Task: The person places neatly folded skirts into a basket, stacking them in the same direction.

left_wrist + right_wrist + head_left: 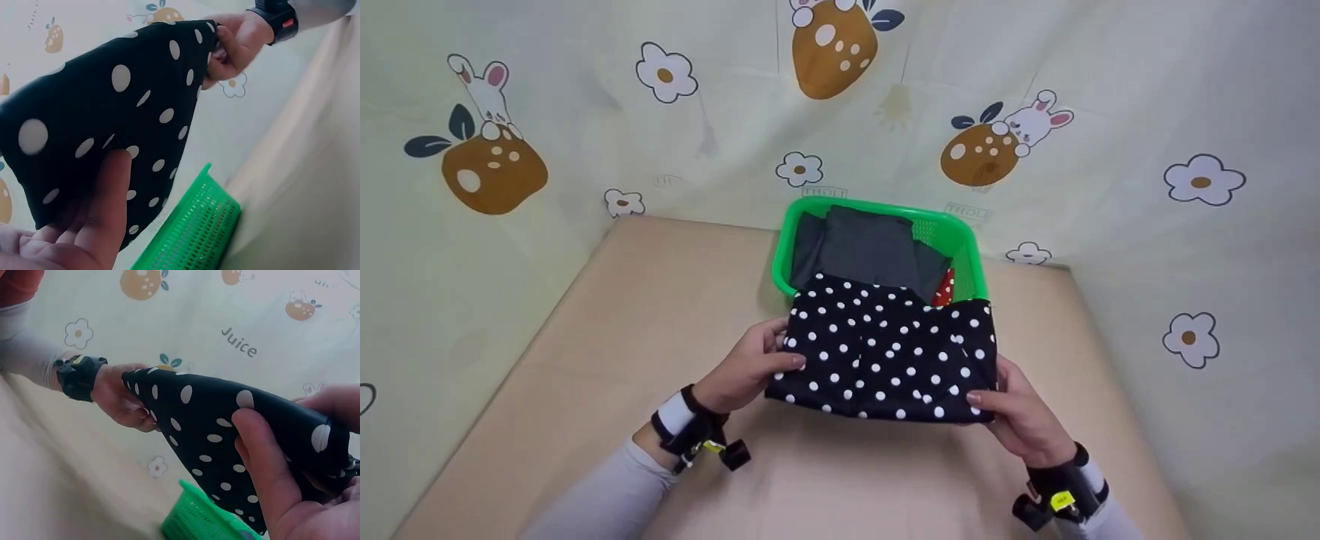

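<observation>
A black cloth with white polka dots (885, 352), folded into a rough rectangle, is held up between both hands in front of the basket. My left hand (746, 364) grips its left side, thumb on the near face and fingers behind. On the right side, my right hand (1024, 409) pinches the lower corner the same way. In the left wrist view the left thumb (115, 180) lies along the dotted fabric. Behind the cloth stands a green plastic basket (976, 259), its near side hidden. Dark grey folded cloth (870, 244) fills much of it.
A piece of red cloth with white dots (945, 289) shows inside the basket at the right. The basket stands on a beige table surface (660, 300), close to the back wall. Pale sheeting (720, 135) printed with rabbits, fruit and flowers encloses the back and sides.
</observation>
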Action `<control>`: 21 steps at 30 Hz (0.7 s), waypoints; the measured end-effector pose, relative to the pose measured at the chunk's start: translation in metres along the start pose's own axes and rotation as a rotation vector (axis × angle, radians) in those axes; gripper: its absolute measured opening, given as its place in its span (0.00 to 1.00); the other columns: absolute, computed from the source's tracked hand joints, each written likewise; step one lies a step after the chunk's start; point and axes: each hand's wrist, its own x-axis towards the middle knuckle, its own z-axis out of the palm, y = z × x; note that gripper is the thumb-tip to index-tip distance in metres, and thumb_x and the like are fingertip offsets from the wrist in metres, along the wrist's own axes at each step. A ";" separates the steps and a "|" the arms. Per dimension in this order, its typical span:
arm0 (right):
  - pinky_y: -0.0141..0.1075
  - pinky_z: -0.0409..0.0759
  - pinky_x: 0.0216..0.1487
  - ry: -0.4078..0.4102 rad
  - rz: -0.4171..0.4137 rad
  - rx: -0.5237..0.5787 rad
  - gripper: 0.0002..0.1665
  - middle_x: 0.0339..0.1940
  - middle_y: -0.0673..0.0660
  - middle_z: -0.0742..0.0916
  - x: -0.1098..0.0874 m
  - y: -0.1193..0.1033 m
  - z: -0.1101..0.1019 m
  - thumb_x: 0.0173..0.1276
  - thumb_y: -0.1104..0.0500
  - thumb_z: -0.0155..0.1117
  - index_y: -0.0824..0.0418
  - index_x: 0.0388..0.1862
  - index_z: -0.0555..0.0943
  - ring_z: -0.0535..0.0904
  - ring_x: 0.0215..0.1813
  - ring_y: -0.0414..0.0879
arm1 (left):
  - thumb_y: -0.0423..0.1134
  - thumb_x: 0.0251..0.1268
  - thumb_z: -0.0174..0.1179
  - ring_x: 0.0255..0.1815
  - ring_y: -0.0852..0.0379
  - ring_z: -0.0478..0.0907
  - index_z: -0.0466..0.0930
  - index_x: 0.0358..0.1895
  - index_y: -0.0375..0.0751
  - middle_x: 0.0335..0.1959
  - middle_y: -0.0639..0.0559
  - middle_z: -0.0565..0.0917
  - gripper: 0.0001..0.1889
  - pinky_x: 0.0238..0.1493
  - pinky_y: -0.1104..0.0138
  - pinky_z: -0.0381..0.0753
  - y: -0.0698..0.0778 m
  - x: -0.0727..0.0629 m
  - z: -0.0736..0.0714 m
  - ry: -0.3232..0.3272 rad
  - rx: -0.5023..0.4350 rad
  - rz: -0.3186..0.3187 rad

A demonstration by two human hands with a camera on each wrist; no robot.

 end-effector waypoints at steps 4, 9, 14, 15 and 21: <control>0.42 0.88 0.63 0.081 -0.021 -0.060 0.32 0.60 0.53 0.89 0.013 -0.011 -0.001 0.74 0.75 0.53 0.55 0.73 0.72 0.89 0.57 0.46 | 0.26 0.69 0.59 0.55 0.57 0.90 0.55 0.79 0.23 0.61 0.44 0.88 0.37 0.58 0.63 0.89 0.010 0.012 -0.004 0.039 0.020 0.012; 0.43 0.91 0.56 0.211 -0.039 -0.138 0.30 0.57 0.55 0.91 0.035 -0.023 -0.002 0.73 0.75 0.55 0.62 0.73 0.71 0.91 0.53 0.47 | 0.26 0.71 0.57 0.53 0.57 0.90 0.56 0.79 0.25 0.57 0.47 0.89 0.35 0.55 0.62 0.91 0.020 0.026 -0.008 0.094 -0.022 0.048; 0.44 0.92 0.51 0.313 -0.064 -0.144 0.31 0.54 0.56 0.91 0.055 -0.038 0.000 0.73 0.75 0.54 0.68 0.74 0.69 0.92 0.51 0.49 | 0.25 0.70 0.57 0.47 0.56 0.92 0.56 0.78 0.26 0.52 0.49 0.90 0.35 0.49 0.64 0.92 0.028 0.042 -0.012 0.138 -0.069 0.100; 0.44 0.92 0.50 0.329 -0.075 -0.141 0.31 0.53 0.56 0.91 0.058 -0.042 0.001 0.73 0.76 0.54 0.68 0.75 0.69 0.92 0.50 0.49 | 0.25 0.69 0.57 0.46 0.56 0.92 0.56 0.78 0.26 0.52 0.49 0.90 0.35 0.48 0.64 0.92 0.029 0.046 -0.013 0.141 -0.071 0.106; 0.42 0.93 0.46 0.370 -0.141 -0.161 0.32 0.51 0.55 0.92 0.078 -0.060 0.004 0.72 0.76 0.54 0.71 0.76 0.68 0.92 0.49 0.48 | 0.25 0.70 0.56 0.48 0.55 0.92 0.55 0.79 0.28 0.55 0.45 0.89 0.36 0.50 0.64 0.91 0.039 0.066 -0.017 0.153 -0.057 0.127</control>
